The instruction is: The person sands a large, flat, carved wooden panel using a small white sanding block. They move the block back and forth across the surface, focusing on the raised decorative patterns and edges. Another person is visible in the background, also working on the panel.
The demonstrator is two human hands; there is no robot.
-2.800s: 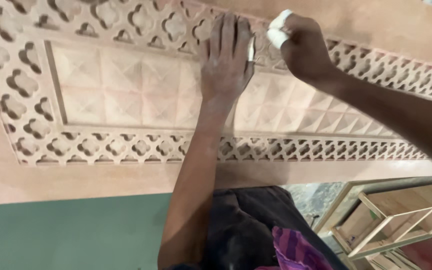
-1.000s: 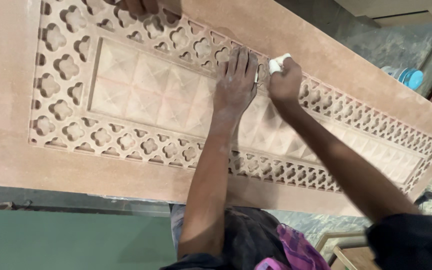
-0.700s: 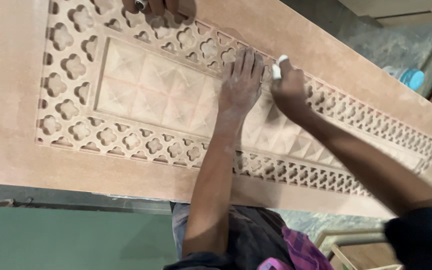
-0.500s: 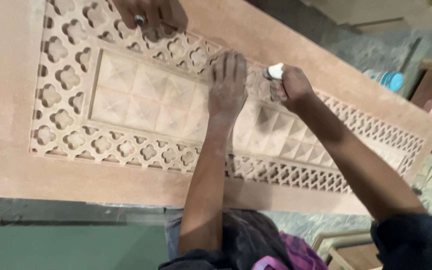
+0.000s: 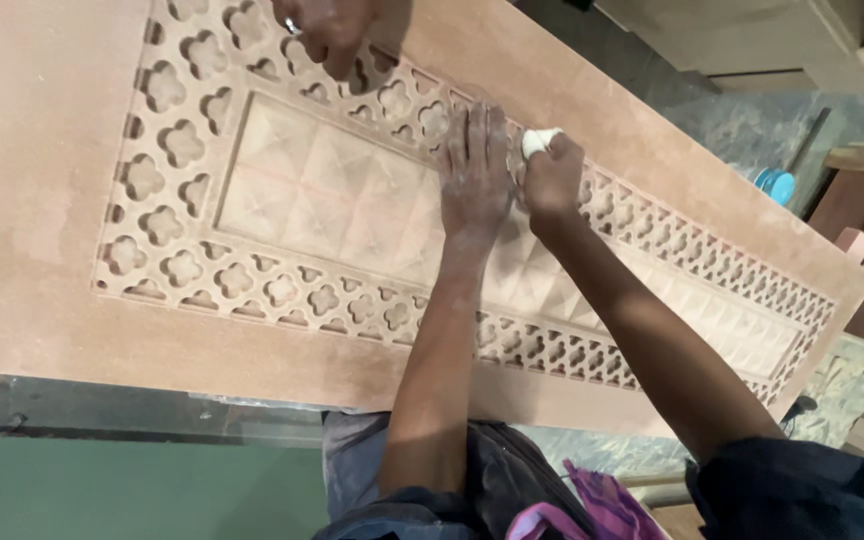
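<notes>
Nearest the camera, the person's dark trousers (image 5: 492, 480) and a bit of pink cloth (image 5: 592, 505) show at the bottom edge, with both forearms reaching away over a long carved wooden panel (image 5: 42, 230). The panel lies flat and runs from the near left to the far right, its plain border framing a band of pierced clover-shaped cutouts (image 5: 167, 225) around a sunken field of small raised pyramids (image 5: 322, 195).

The left hand (image 5: 477, 180) lies palm down on the panel, fingers straight and close together, pressing where the pyramid field meets the far band of cutouts. Just to its right, the right hand (image 5: 552, 180) is curled tightly around a small white piece (image 5: 540, 140), perhaps folded sanding paper, held against the fretwork band; the two hands almost touch.

Farther off, at the top edge, another person's hand (image 5: 330, 30) rests on the far fretwork. Beyond the panel to the right sits something round and blue (image 5: 777, 185).
</notes>
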